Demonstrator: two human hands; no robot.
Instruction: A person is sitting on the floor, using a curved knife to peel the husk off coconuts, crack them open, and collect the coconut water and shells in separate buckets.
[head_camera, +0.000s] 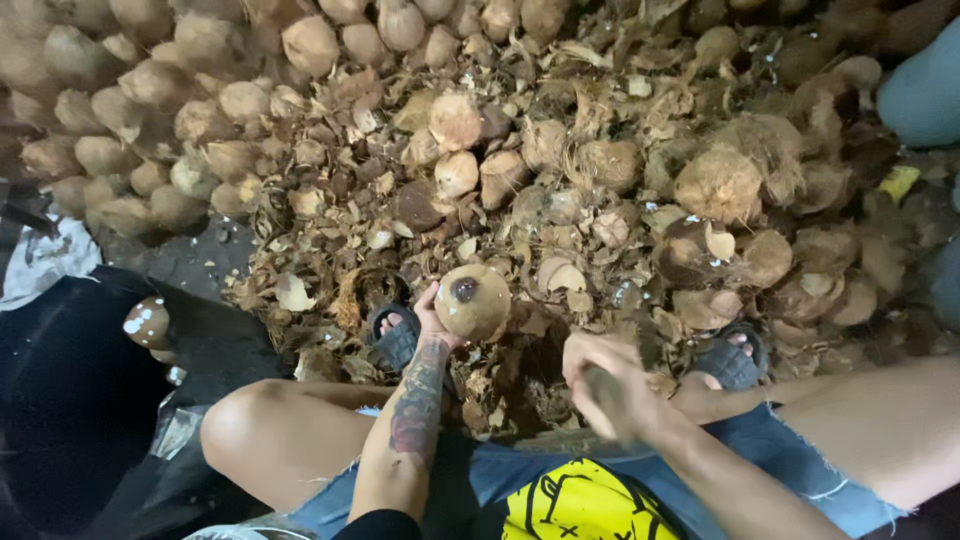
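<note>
My left hand (432, 322) has its fingers wrapped around the near side of a peeled coconut (473, 301), holding it up just above the ground; the coconut is round and pale brown, with a dark spot on the face turned up toward me; my thumb lies along its left edge, and my tattooed forearm runs back from it toward my lap. My right hand (603, 378) sits to the right of the coconut and a little nearer to me, apart from it; its fingers are curled tight around a dark tool (604, 392), which is blurred, so I cannot tell its shape. Just left of my left fingers my foot rests in a dark sandal (397, 338); the other sandal (730, 360) lies to the right of my right fingers; both stand on the ground among brown husk scraps (520, 390) that spread under and beyond my fingers. Past the coconut, farther from me, a heap of husked coconuts (455, 150) and torn fibre covers the ground; one large fibrous coconut (718, 185) lies off to the far right of my right fingers; up at the far left a stack of rounder pale coconuts (130, 90) rises. Well left of my left fingers sits a dark container (70, 400); a speckled coconut (148, 322) shows at its rim. My knees spread to either side of my fingers, in frayed denim shorts (800, 470).
</note>
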